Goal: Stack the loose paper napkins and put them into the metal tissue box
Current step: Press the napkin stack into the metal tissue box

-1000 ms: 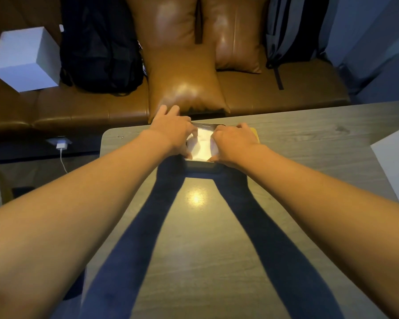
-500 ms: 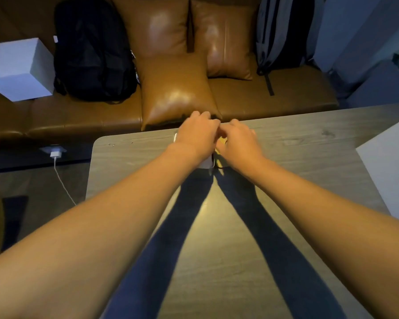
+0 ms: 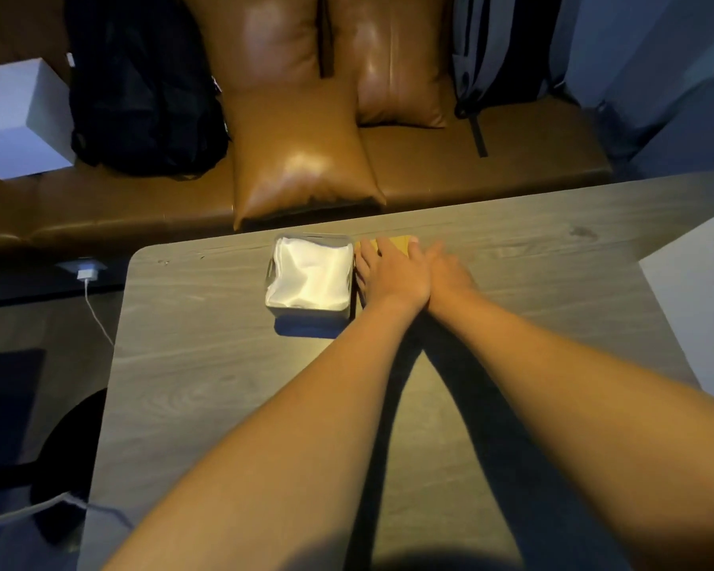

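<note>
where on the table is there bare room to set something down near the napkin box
Bare grey wooden table lies left of the open metal tissue box holding white paper napkins, out to the table's left edge, and in front of it, left of the left forearm. Right of the box is crowded: left hand and right hand overlap on a flat yellow-brown piece.

Both hands lie flat, just right of the metal tissue box (image 3: 309, 278).
The left hand (image 3: 392, 274) rests palm down with fingers straight, beside the box; the right hand (image 3: 450, 270) lies touching it, partly underneath, fingers extended.
</note>
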